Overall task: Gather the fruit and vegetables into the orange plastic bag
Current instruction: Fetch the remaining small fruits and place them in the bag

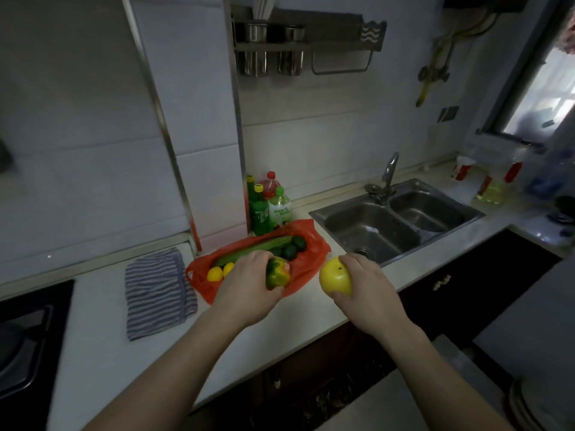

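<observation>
The orange plastic bag (pixel 306 264) lies open on the pale countertop (pixel 99 321), at about 12 o'clock from the person's left hand (pixel 249 284). Inside it lie a long green vegetable (pixel 258 248) running from 8 to 2 o'clock, two dark green round fruits (pixel 294 247) at its 2 o'clock end, and two small yellow fruits (pixel 215 273) at the bag's 8 o'clock corner.

The left hand curls its fingers and thumb round a green-and-orange fruit (pixel 278 275), holding it over the bag's 5 o'clock edge. Whether the fruit touches the plastic cannot be told.

The right hand (pixel 367 287) grips a large yellow fruit (pixel 334 276) between fingers above and thumb below, just outside the bag at its 4 o'clock side, above the counter.

Four capped drink bottles (pixel 267 203) stand against the wall at the bag's 12 o'clock. A double steel sink (pixel 317 213) with a tap (pixel 389 172) sits at 2 o'clock, and beyond it, towards the window, are more bottles too blurred to name. A striped cloth (pixel 157 290) lies flat at 9 o'clock, with a black hob (pixel 25 337) past it. A wall rack (pixel 342 46) high at 12 o'clock holds two steel cups (pixel 255 32)
</observation>
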Available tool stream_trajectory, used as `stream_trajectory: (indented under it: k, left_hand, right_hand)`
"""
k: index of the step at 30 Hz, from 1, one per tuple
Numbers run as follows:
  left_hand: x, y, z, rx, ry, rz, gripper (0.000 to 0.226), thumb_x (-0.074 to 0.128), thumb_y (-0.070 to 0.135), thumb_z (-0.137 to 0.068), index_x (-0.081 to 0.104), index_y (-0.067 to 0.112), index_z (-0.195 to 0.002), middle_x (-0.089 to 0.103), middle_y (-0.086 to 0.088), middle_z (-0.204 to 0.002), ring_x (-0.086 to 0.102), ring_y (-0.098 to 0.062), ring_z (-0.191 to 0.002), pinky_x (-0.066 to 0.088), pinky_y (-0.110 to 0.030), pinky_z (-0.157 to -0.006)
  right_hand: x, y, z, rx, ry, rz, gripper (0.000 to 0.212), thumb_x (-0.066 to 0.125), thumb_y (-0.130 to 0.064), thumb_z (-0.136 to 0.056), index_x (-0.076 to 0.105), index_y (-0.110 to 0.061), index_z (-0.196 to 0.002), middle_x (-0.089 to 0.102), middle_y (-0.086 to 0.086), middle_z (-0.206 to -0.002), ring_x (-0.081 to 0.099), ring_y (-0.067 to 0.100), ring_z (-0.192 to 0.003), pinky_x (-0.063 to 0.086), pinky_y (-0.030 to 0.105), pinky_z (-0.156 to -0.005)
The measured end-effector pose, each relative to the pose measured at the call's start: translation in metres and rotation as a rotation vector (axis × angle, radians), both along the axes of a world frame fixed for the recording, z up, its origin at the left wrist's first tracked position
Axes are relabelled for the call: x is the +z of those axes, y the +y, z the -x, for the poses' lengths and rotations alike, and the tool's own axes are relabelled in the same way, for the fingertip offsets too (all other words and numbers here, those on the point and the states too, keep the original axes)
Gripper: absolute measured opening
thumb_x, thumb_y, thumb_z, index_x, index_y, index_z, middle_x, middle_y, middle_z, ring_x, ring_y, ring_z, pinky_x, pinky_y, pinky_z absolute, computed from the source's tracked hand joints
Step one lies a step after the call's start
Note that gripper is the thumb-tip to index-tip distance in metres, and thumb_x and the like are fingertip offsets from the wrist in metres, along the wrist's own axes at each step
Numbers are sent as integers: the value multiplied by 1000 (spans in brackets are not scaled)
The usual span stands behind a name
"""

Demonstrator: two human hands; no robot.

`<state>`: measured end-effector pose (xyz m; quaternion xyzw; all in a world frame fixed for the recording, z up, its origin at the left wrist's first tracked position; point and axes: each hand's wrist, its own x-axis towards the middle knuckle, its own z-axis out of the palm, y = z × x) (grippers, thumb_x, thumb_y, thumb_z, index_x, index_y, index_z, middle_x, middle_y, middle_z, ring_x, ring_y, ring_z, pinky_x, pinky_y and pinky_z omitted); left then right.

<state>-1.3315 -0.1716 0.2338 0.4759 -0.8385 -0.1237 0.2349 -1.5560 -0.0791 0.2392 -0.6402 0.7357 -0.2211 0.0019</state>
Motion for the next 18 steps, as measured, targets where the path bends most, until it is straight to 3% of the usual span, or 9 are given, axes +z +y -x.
stream_trajectory:
  k: [12,18]
  left_hand:
    - [-40,-112,39,111,70,-103,60,70,41,-74,49,23,-127,53,1,-124,49,-19,-114,45,-34,-91]
    - [-65,-166,68,116,78,-160,57,70,40,-76,49,22,-125,51,1,-123,49,-19,-113,44,-34,-92]
  right_hand:
    - [-38,-147,35,146,13,-135,65,65,-40,-77,41,-25,-136,44,-6,-138,39,17,-120,38,30,-93]
    - [-56,-213,53,189,3,-183,69,65,-39,-80,36,-24,-141,40,-4,-143,39,18,-126,37,33,-99]
